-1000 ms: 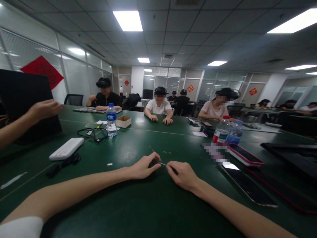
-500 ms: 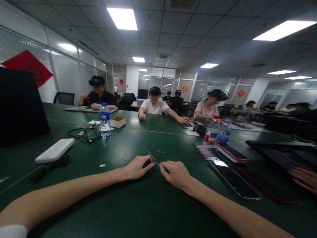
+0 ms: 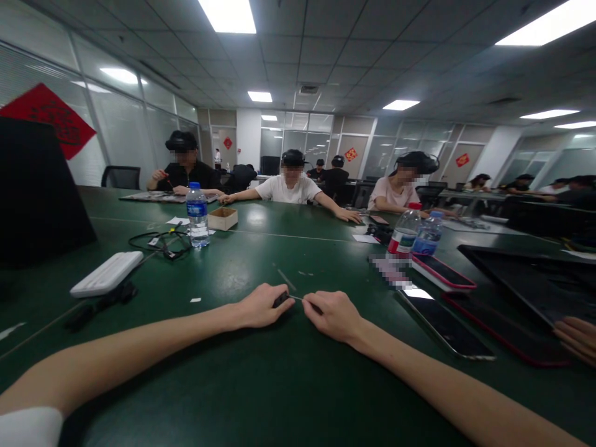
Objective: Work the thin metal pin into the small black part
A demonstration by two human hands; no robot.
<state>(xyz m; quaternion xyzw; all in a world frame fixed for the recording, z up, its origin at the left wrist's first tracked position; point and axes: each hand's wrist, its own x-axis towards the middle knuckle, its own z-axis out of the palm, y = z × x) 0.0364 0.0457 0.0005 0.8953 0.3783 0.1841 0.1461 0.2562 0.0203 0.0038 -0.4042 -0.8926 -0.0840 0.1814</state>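
Over the middle of the green table (image 3: 209,385), my two hands are close together, a small gap between them. My left hand (image 3: 263,305) is closed, thumb and fingers pinching a small black object (image 3: 280,299), mostly covered by the fingers. My right hand (image 3: 335,315) is closed around the end of a thin metal rod (image 3: 296,298). The rod bridges the gap towards the black object; whether it enters it I cannot tell. Its other end is hidden in my right fist.
To the right lie a phone (image 3: 447,323), a red-edged phone (image 3: 447,272), a black tray-like panel (image 3: 526,279) and another person's hand (image 3: 577,338). Bottles (image 3: 405,233), a small box (image 3: 222,219), cables (image 3: 162,243) and a white power-bank-like block (image 3: 108,274) stand or lie farther off.
The view has tipped slightly downward. My hands keep their hold and have barely moved relative to each other. The person opposite has stretched one arm out to the side.
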